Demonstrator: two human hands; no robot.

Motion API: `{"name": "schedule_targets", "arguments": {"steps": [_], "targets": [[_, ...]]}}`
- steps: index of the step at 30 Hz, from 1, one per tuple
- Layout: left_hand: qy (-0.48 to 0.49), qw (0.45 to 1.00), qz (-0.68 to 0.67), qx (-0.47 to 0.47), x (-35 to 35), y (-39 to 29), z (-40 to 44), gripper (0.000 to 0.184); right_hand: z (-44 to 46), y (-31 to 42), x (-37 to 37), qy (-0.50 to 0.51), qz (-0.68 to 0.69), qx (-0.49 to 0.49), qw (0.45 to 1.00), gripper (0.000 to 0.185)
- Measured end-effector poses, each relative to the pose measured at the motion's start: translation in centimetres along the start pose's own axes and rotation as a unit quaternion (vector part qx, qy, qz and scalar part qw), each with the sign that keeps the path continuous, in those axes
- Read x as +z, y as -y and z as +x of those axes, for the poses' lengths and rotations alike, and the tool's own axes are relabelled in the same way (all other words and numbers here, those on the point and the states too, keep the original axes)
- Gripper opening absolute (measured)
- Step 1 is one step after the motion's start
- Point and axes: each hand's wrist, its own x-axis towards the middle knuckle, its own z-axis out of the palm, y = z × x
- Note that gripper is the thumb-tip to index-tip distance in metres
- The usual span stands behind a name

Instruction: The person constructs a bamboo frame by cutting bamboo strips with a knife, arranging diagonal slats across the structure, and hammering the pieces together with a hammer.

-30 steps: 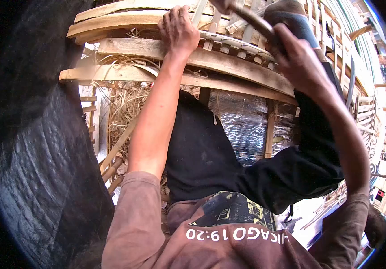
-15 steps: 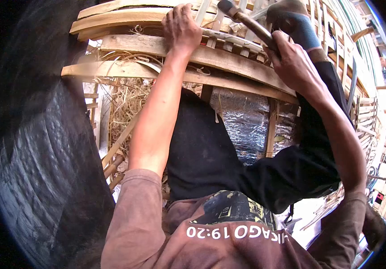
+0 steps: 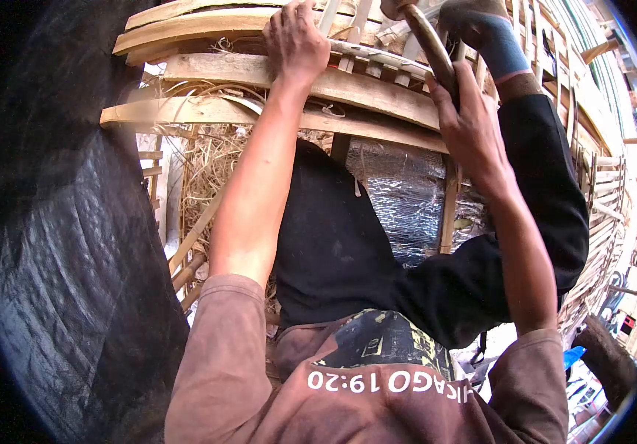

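Note:
My right hand (image 3: 470, 122) is wrapped round the wooden handle of a hammer (image 3: 435, 50), whose head is at the top edge of the view. My left hand (image 3: 296, 43) rests on the slatted wooden frame (image 3: 378, 92), its fingers bent together at the top edge. Whatever the fingertips pinch is hidden. Thin pale strips (image 3: 355, 33) cross the long curved slats just right of my left hand. A foot in a blue and dark sock (image 3: 502, 48) is on the slats beyond the hammer.
Black plastic sheeting (image 3: 74, 281) hangs along the left. Loose shavings (image 3: 211, 159) lie below the slats. Silvery foil (image 3: 403, 200) shows between my black-trousered legs. More slatted woodwork (image 3: 603, 192) stands at the right.
My right hand and forearm have swung left and inward, bringing the hammer's head up and right, partly out of view. My left hand stays nearly in place.

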Motion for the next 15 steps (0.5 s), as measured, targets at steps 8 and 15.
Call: {"name": "schedule_targets", "arguments": {"steps": [8, 15], "targets": [[-0.01, 1.0, -0.016, 0.013, -0.6, -0.5, 0.0, 0.043, -0.9, -1.3, 2.2, -0.026, 0.038, 0.09, 0.995, 0.026], [0.014, 1.0, 0.027, -0.005, 0.4, 0.4, 0.0, 0.039, -1.9, -2.4, 4.8, -0.107, 0.063, -0.022, 0.992, 0.021]]}}
